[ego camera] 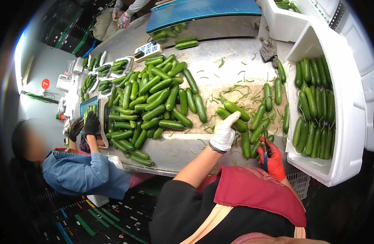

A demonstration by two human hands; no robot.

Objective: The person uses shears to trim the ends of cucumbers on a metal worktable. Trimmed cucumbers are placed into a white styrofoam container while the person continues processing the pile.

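Note:
My left hand [224, 131], in a white glove, grips two green cucumbers [235, 110] above the metal table [177, 152]. My right hand [272, 158] wears a red glove and holds scissors [265, 152] with a dark blue handle, blades pointing away from me. Several loose cucumbers [258, 117] lie just beyond and between my hands. Cut green stems [235, 90] are scattered around them over a brown, dirt-stained patch of the tabletop. To the left a large heap of cucumbers [150, 91] covers the table.
A white foam box [318, 169] with rows of cucumbers stands at my right. At the left, a co-worker in dark gloves [91, 123] handles cucumbers over a scale [104, 122]. Beyond the heap sit a power strip [148, 50] and a blue-topped metal shelf [205, 12]. A grey glove [268, 50] lies at the back.

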